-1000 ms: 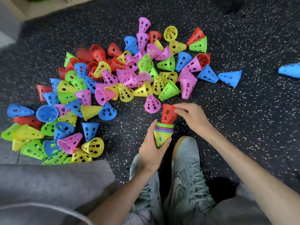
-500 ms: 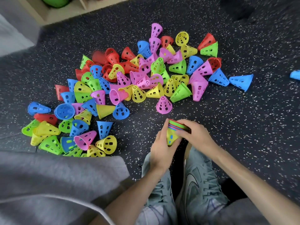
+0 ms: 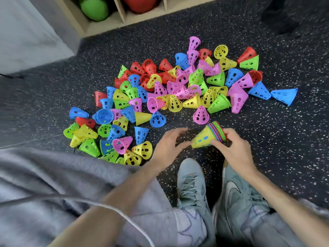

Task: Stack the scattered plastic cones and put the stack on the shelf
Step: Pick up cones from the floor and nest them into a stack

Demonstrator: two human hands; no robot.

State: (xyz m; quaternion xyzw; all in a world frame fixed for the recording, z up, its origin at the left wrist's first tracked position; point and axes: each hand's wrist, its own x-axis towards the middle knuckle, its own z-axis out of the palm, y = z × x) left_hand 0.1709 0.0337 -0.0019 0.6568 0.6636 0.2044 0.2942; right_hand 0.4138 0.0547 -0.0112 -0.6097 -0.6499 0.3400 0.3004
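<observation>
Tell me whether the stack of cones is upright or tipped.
Tipped. The stack of cones lies sideways in the right hand, yellow tip toward the left hand, rims pointing right.

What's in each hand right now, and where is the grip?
Right hand grips the cone stack at its wide rim end. Left hand holds nothing.

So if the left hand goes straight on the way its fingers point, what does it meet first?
Probably the lone pink cone, up and right of the left hand; the bare floor lies between, though depth is unclear.

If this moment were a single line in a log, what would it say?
right hand: holds cone stack, tilted | left hand: open beside its tip | loose cones: many on floor | shelf: no stack
</observation>
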